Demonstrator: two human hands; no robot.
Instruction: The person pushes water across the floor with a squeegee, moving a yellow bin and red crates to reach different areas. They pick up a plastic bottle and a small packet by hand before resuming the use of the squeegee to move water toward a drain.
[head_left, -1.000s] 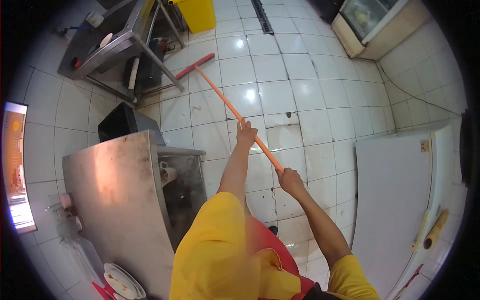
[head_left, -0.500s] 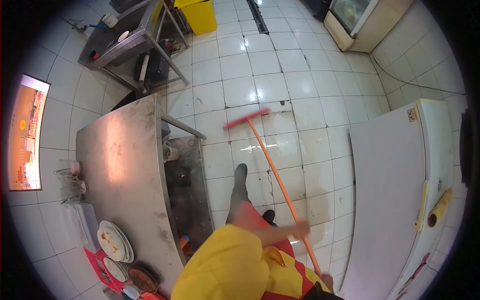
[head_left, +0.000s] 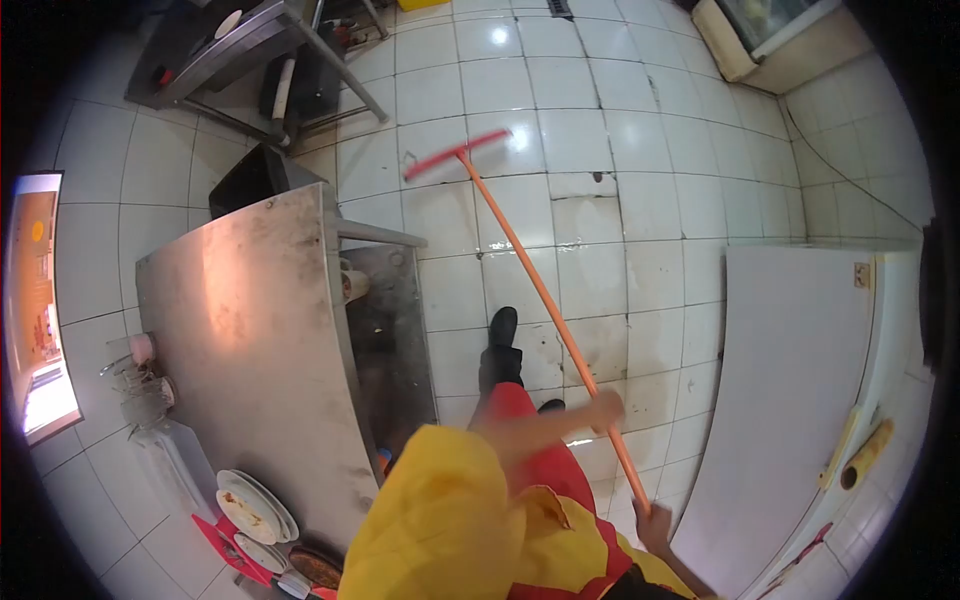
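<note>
A red squeegee head point(head_left: 458, 154) lies on the white tiled floor, up and left of the person's boots. Its orange pole point(head_left: 535, 270) runs down and right towards my body. My left hand point(head_left: 604, 411) is wrapped round the pole partway along it, slightly blurred. Near the pole's lower end, my right hand point(head_left: 653, 524) is closed round it, lower and further right. Wet streaks show on the tiles around the pole.
A steel table point(head_left: 250, 330) stands at left, with dirty plates point(head_left: 250, 508) and glasses on it. A white chest freezer point(head_left: 795, 370) is at right. A steel sink stand point(head_left: 245, 45) is at upper left, a glass-door fridge point(head_left: 765, 30) at upper right.
The squeegee head has moved up and left, further from my body. Both hands still grip the pole, and the view has shifted, with the yellow bin now mostly out of frame.
</note>
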